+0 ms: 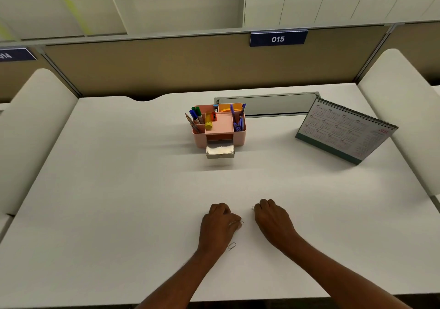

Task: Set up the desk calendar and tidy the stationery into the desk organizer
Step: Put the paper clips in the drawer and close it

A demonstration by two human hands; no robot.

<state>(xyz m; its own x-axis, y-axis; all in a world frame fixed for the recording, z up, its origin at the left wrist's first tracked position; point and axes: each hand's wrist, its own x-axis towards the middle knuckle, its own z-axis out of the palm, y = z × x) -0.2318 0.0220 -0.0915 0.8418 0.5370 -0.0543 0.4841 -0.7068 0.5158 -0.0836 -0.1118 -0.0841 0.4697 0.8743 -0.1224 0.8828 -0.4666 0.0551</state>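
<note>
Two hands are low on the white desk [119, 165], close together at its near edge. I count three paper clips. The left hand [217, 223] has its fingers curled under, and the left-hand clip [238, 223] pokes out at the thumb side, held there. The right hand [273, 220] is curled too, its fingers nipping the right-hand clip [252, 208], of which only a small glint shows. The loose clip [231, 246] lies flat on the desk, just beside the left wrist.

There is one pink organizer [240, 136], well beyond the hands at mid-desk. Its one drawer [220, 150] is pulled out toward the hands; what is in it I cannot tell. The left compartment holds a blue marker [193, 115], a green marker [198, 113] and pencils [191, 122], all leaning. A yellow highlighter [208, 121] lies in the middle with a small orange piece [214, 116] beside it. Purple pens [235, 115] stand on the right.

One desk calendar [345, 132] stands upright at the far right, spiral on top, well apart from the organizer. A grey cable hatch [266, 105] sits behind the organizer, and a blue "015" plate [277, 39] hangs on the partition.
</note>
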